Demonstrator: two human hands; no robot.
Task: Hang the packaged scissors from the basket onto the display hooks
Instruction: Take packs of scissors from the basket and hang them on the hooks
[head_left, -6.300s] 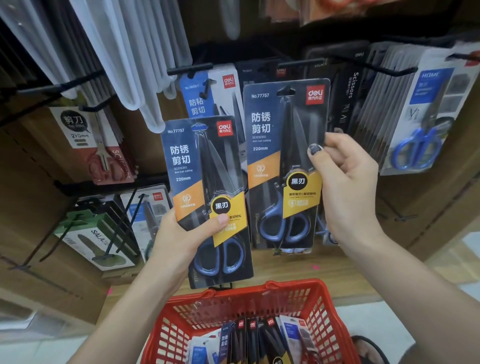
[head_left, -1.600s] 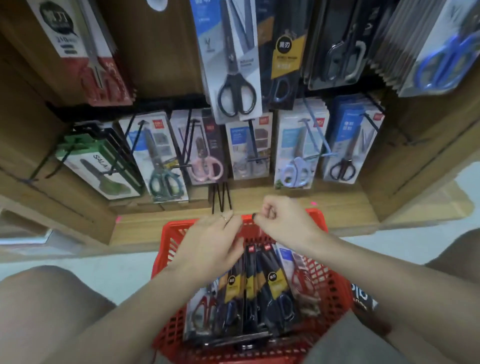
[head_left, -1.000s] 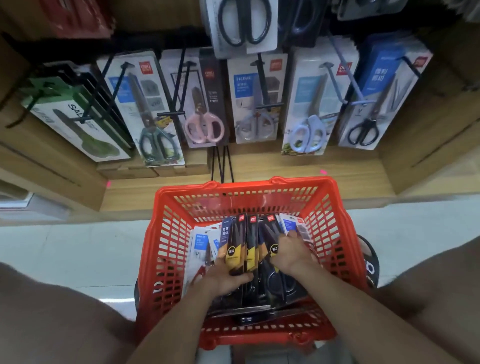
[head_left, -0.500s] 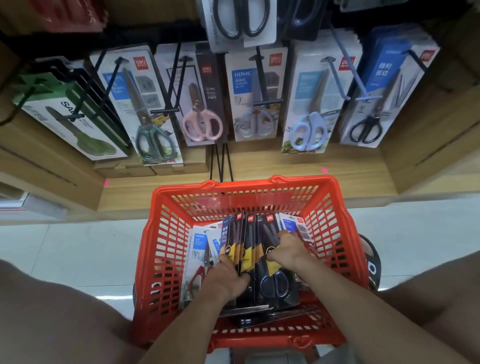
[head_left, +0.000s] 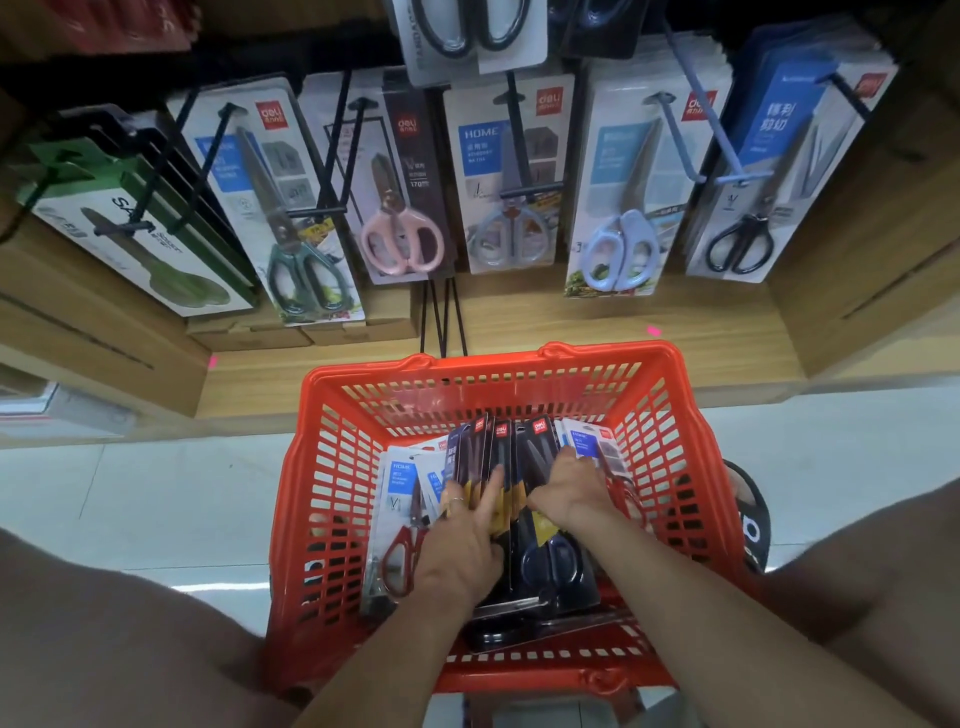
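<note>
Both my hands are down in the red basket (head_left: 332, 467): left hand (head_left: 462, 535) flat-fingered on the dark scissor packs (head_left: 519, 457), right hand (head_left: 569, 491) seemingly pinching one. Plenty still unhung; hooks (head_left: 680, 137) wait above.

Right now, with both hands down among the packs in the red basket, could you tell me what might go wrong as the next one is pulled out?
1. The dark scissors packs stand tightly together; the left hand could lift two at once.
2. The red-handled pack leans loosely at the left and may snag or topple.
3. The right hand rises inside the red basket, so a pack corner could catch its mesh wall.
</note>
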